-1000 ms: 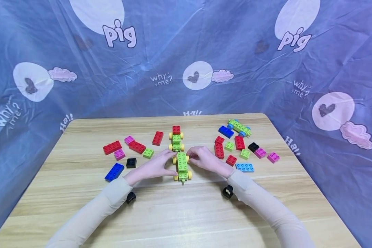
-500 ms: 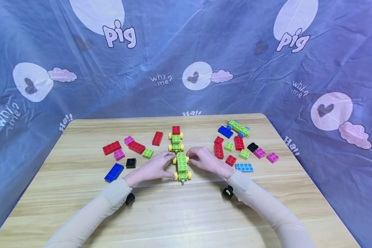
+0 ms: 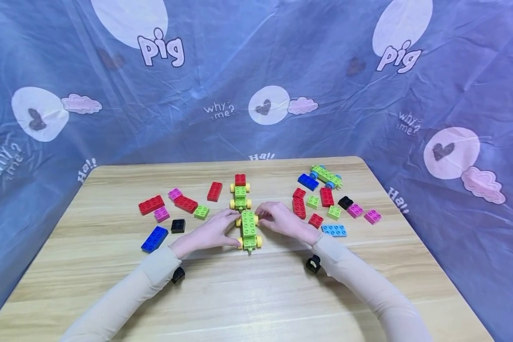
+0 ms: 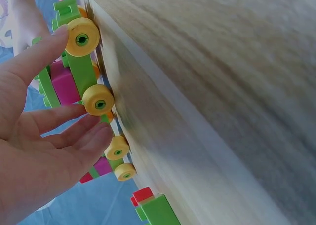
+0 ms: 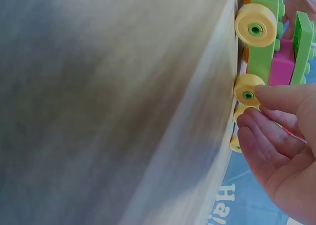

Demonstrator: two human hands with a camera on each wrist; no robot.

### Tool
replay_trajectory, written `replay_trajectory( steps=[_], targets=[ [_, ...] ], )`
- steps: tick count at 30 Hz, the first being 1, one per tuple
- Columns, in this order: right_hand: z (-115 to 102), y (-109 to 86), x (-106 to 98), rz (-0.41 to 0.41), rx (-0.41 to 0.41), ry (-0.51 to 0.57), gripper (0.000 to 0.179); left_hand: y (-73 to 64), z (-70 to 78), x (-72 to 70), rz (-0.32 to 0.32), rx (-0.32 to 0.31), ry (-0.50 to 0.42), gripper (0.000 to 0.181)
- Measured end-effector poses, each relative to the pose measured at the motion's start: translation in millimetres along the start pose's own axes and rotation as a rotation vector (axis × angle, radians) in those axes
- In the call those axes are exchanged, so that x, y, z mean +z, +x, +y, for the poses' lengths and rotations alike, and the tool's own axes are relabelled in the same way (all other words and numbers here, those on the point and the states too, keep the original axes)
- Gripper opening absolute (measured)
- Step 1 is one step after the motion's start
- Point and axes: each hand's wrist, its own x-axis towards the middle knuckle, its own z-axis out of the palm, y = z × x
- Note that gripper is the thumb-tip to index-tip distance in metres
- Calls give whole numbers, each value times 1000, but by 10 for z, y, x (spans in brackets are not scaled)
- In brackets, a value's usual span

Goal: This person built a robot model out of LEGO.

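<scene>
In the head view a toy car of green building blocks on yellow wheels stands at mid-table. A pink brick sits between its green base and raised green plate. My left hand spans its left side, thumb on the rear wheel, a fingertip at the front wheel. On the other side my right hand pinches around the front wheel, fingers bent. Directly ahead stands a second yellow-wheeled car with a red brick on its front. Whether the cars are joined is hidden.
Loose bricks lie on both sides, including a blue brick and a black brick at left. At right are a light-blue brick, several small bricks and a blue-wheeled green chassis. A blue printed cloth hangs behind the table.
The head view has shifted slightly, so the scene sits a little farther left. Both hands stay at the near car, with hardly any visible movement.
</scene>
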Motion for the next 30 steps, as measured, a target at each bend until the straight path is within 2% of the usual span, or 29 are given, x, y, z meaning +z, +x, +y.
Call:
replay_trajectory(
  steps=[8,16,22,30],
  targets=[
    [51,22,-246,41,14,-4,23,-6,-15,-14,-6,-15,-2,87],
    [343,9,-704,117,49,-68,20,0,-10,-21,-8,-15,-4,86],
    [646,-28,-960,72,139,-124,23,1,-9,-20,-7,-9,-5,86],
    [889,-85,-1001,-43,152,-155,31,-6,-23,7,-10,-8,-14,87]
  ],
)
